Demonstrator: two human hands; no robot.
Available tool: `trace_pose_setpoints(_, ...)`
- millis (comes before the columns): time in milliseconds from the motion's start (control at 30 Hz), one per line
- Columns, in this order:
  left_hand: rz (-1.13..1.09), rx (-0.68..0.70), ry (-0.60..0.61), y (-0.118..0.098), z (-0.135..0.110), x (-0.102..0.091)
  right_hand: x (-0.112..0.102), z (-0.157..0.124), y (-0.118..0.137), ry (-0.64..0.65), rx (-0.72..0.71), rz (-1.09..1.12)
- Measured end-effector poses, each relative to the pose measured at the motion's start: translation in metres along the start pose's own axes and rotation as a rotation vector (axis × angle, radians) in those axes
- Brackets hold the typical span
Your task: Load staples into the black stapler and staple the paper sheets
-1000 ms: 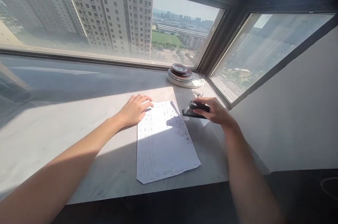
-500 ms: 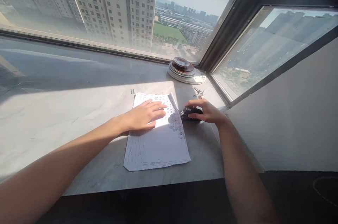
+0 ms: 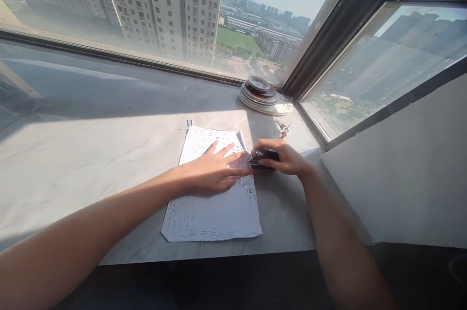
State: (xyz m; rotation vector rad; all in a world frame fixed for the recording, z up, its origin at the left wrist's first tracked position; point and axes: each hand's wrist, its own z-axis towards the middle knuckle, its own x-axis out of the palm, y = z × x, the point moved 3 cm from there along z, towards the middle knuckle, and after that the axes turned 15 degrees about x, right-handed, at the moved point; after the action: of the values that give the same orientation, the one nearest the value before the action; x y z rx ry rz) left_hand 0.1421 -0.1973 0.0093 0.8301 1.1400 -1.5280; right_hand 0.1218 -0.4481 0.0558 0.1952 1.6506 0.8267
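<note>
Pale grey marble makes up the ledge [image 3: 124, 152] in front of us, and the paper [image 3: 215, 215] lies flat near its front edge. The paper's long axis runs away from us, nearly straight towards the window; short dark dashes line its near and left margins, and its far right corner curls up.

Across its middle we rest our left hand [image 3: 217, 171], palm down, fingers spread apart, the tips reaching the right edge; we judge that this pressure keeps the sheets from sliding.

Our right hand [image 3: 282, 156] has its fingers and thumb clamped around the black stapler [image 3: 264, 158], which sits just right of the paper. Its long axis lies crosswise, nose to our left, meeting that right edge, so the grip from behind seems to leave the nose free. Whether paper is between its jaws, we cannot tell.

Beyond the stapler lie some keys [image 3: 283, 129], apart from everything in hand. Farther off, plates [image 3: 258, 91] are stacked in the corner, against the window [image 3: 277, 23].
</note>
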Motion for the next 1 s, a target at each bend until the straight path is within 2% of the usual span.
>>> trace_pose_setpoints(67,0.000,0.003,-0.001,0.000,0.001,0.000,0.004,0.002,0.004,0.020,-0.006,-0.015)
trace_pose_setpoints(133,0.008,-0.002,0.013,0.000,0.001,0.001,0.009,0.005,0.008,-0.035,0.039,0.002)
trace_pose_setpoints(267,-0.013,-0.006,0.030,0.004,-0.001,0.004,0.018,0.014,0.010,-0.272,0.313,-0.034)
trace_pose_setpoints(367,-0.057,-0.010,0.022,0.006,-0.002,0.008,0.028,0.020,0.013,-0.277,0.424,-0.166)
trace_pose_setpoints(467,-0.099,-0.034,0.011,0.007,-0.001,0.010,0.034,0.024,0.016,-0.292,0.430,-0.318)
trace_pose_setpoints(633,-0.121,-0.035,0.035,0.006,0.001,0.008,0.043,0.027,0.021,-0.379,0.357,-0.728)
trace_pose_setpoints(733,-0.127,-0.033,0.053,0.006,0.001,0.005,0.048,0.028,0.023,-0.330,0.362,-0.839)
trace_pose_setpoints(800,-0.126,-0.033,0.058,0.006,0.001,0.005,0.051,0.029,0.023,-0.288,0.378,-0.826)
trace_pose_setpoints(867,-0.112,-0.033,0.065,0.006,0.000,0.005,0.053,0.030,0.023,-0.302,0.385,-0.758)
trace_pose_setpoints(1000,-0.074,-0.014,0.030,0.006,0.000,0.004,0.042,0.032,0.015,-0.319,0.367,-0.444)
